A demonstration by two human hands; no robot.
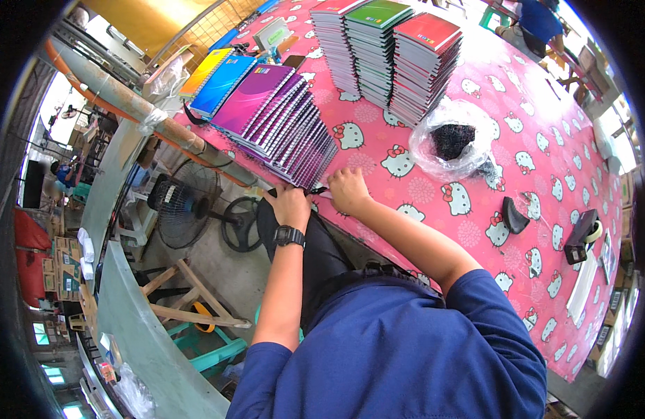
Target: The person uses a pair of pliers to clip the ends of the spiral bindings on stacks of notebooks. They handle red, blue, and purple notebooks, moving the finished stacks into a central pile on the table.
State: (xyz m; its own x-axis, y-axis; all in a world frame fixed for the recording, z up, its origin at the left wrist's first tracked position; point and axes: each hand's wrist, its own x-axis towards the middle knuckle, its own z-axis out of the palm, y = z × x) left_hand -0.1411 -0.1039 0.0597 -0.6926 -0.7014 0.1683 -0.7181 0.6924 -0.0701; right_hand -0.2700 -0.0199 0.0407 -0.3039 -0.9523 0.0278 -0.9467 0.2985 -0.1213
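A tall stack of purple spiral-bound notebooks (256,105) leans fanned out near the table's left edge, its wire bindings facing right. At the near foot of this stack both hands are close together. My left hand (291,206), with a black watch on its wrist, has its fingers curled at the table edge. My right hand (348,190) is closed just to the right, its fingertips pinched low by the notebooks. Between the hands shows a short black strip (317,190); what exactly each hand holds is hidden. Blue notebooks (223,85) and yellow notebooks (205,70) stand behind the purple ones.
Stacks of green notebooks (378,14) and red notebooks (428,33) stand at the back of the pink patterned table (413,188). A clear plastic bag (441,157) with dark contents, a black curved piece (514,215) and a tape dispenser (581,237) lie rightward. A fan (186,202) stands left.
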